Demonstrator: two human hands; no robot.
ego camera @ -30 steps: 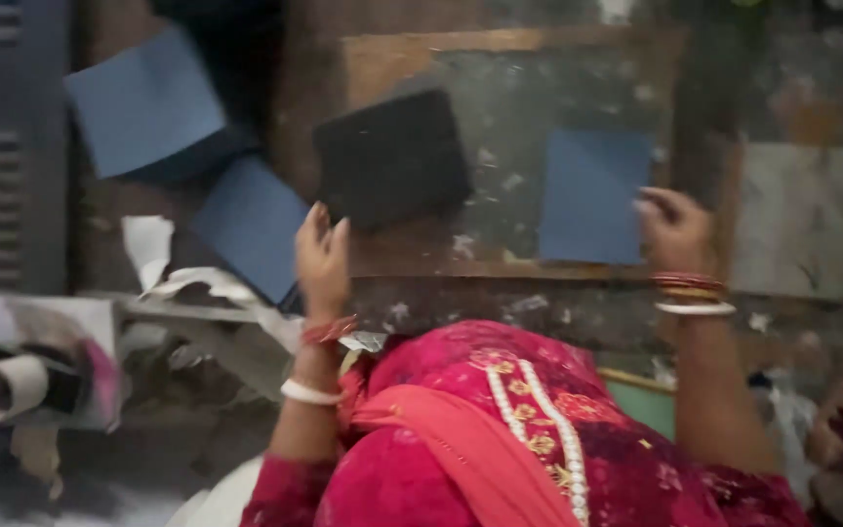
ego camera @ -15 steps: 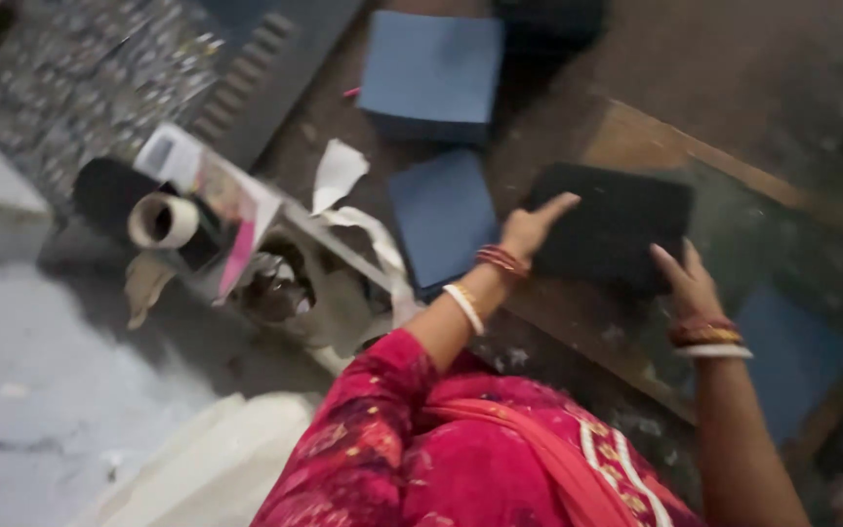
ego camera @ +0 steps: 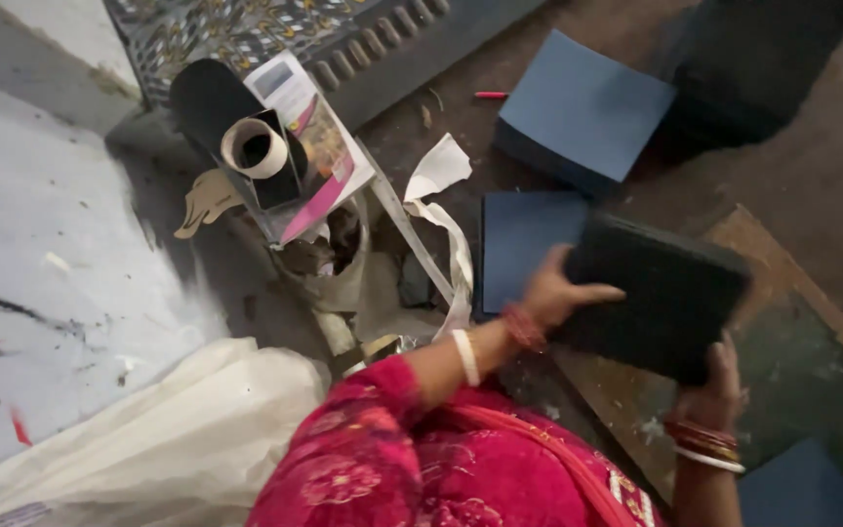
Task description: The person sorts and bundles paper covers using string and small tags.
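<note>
Both my hands hold a thick black stack of sheets (ego camera: 665, 303), lifted and tilted above the floor. My left hand (ego camera: 553, 293) grips its left edge, thumb on top. My right hand (ego camera: 714, 390) supports its lower right corner from beneath. A dark blue sheet (ego camera: 519, 244) lies flat on the floor just left of the stack, under my left wrist. I wear bangles on both wrists and a pink embroidered sleeve.
A blue stack (ego camera: 587, 107) and a black stack (ego camera: 753, 68) sit at the top right. A wooden-framed board (ego camera: 812, 332) lies to the right. A tape roll (ego camera: 256, 146), printed papers, white paper strips (ego camera: 441, 215) and a white bag (ego camera: 148, 439) lie to the left.
The view has swung left and downward. The black stack has come off the framed board and is now raised between both my hands, with my right hand moved under its corner.
</note>
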